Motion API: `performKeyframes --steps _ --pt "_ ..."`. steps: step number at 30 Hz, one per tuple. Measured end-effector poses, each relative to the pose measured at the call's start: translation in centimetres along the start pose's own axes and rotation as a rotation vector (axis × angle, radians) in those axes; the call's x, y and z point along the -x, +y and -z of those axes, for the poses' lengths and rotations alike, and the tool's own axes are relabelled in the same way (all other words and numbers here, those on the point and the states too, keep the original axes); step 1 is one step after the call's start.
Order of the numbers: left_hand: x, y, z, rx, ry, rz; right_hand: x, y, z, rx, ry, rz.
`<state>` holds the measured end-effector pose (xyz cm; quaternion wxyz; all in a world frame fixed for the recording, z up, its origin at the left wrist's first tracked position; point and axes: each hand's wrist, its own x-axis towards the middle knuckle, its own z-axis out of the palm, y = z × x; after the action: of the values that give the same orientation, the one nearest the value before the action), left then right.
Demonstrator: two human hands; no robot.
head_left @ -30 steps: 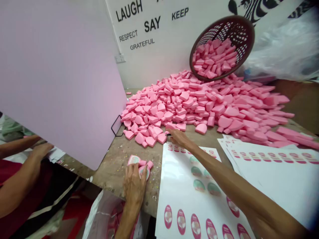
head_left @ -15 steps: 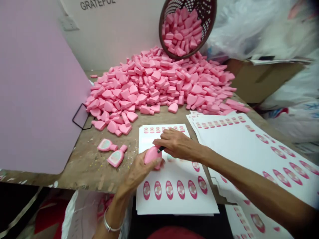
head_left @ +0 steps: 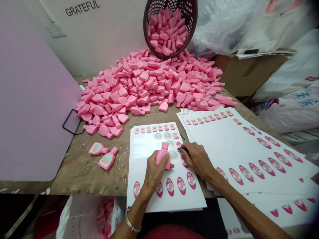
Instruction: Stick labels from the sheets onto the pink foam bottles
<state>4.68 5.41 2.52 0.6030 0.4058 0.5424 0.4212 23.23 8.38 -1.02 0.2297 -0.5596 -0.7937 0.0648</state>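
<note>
My left hand is closed around a small pink bottle, held cap up over a white sticker sheet. No label shows on the side of the bottle facing me. My right hand pinches a small dark, pointed tool, whose exact kind I cannot make out. The tool's tip is at the oval stickers near the sheet's right edge. Green-and-white stickers lie mid-sheet, partly behind the bottle. Left of the sheet, two bottles with green-and-white labels lie flat on the table.
A large heap of pink bottles covers the back of the table, below a tipped brown basket. More sticker sheets lie at right. A pink panel stands at left. Below the edge is a bag with pink pieces.
My right hand has drawn the tool away from the bottle, down and right to the sheet's edge. My left hand has turned the bottle cap up. The view has shifted right.
</note>
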Motion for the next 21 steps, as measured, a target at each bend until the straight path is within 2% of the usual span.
performKeyframes --steps 6,16,21 --pt "-1.2 -1.3 -1.4 0.031 -0.025 -0.027 -0.3 0.1 -0.4 0.085 -0.013 0.071" --pt "-1.5 -1.6 -1.4 0.010 -0.044 -0.032 -0.2 0.6 -1.1 -0.080 0.009 0.005" --pt "-1.6 -1.9 -1.2 0.026 -0.051 -0.053 -0.3 0.2 -0.5 -0.081 0.018 0.077"
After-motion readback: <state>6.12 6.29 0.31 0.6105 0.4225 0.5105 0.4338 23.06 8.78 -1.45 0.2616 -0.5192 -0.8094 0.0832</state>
